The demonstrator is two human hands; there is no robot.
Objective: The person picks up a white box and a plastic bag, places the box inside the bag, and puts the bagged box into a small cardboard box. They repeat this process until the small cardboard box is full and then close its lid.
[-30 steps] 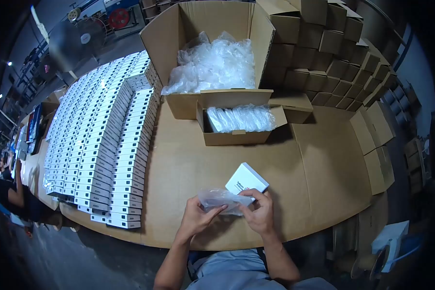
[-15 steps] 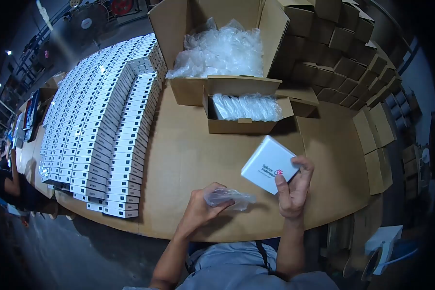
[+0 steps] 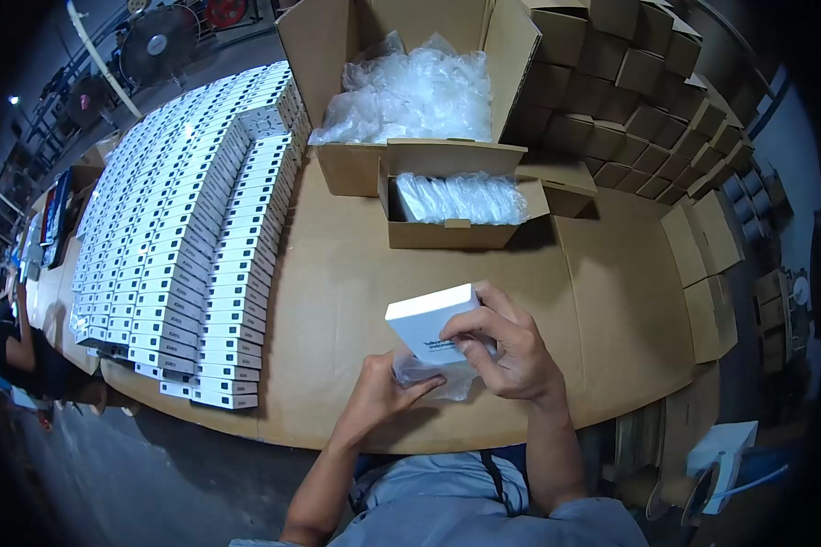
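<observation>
My right hand [image 3: 511, 351] grips a flat white box [image 3: 433, 319] with dark printing on its face, fingers over its right side. The box is tilted, and its lower end sits at the mouth of a clear plastic bag [image 3: 442, 383]. That bag is held by my left hand [image 3: 379, 392], closed on its left side with the thumb along the front. Part of the box's lower edge is hidden by the bag and my fingers. Both hands are above the front of the brown table [image 3: 337, 310].
Long rows of stacked white boxes [image 3: 182, 246] fill the left side. Behind the hands stands a small carton [image 3: 452, 237] of bagged boxes, with a large carton [image 3: 347, 173] of clear bags beyond it. Brown cartons [image 3: 629, 128] are piled at back right. A person [image 3: 32, 346] is at far left.
My right hand has brought the white box left and down to the bag's mouth, turning it more upright. My left hand has stayed nearly in place with the bag.
</observation>
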